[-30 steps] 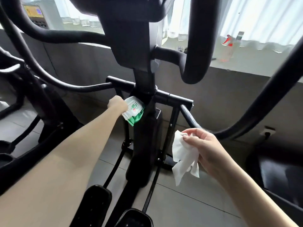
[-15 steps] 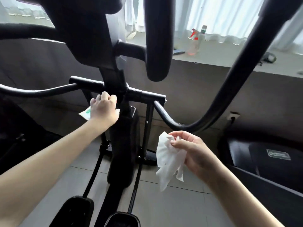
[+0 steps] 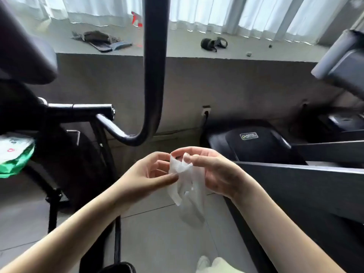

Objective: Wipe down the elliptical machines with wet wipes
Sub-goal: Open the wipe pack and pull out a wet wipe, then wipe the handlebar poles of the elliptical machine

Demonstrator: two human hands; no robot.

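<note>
A white wet wipe (image 3: 187, 190) hangs crumpled between both hands at the middle of the view. My left hand (image 3: 149, 172) pinches its upper left edge with thumb and fingertips. My right hand (image 3: 212, 170) pinches its top from the right. The black elliptical machine (image 3: 65, 154) stands to the left, and its curved handlebar (image 3: 152, 75) rises just beyond my hands. A green and white wipes pack (image 3: 13, 154) rests on the machine at the left edge.
A grey window ledge (image 3: 177, 50) runs along the back with a red spray bottle (image 3: 136, 18), a dark pouch (image 3: 98, 36) and a black headset (image 3: 213, 43). A treadmill (image 3: 256, 138) sits at the right. A wall socket (image 3: 205, 111) is low on the wall. Grey tiled floor lies below.
My left hand has left the wipes pack on the machine and come across to take hold of the wipe beside my right hand. The view has swung right.
</note>
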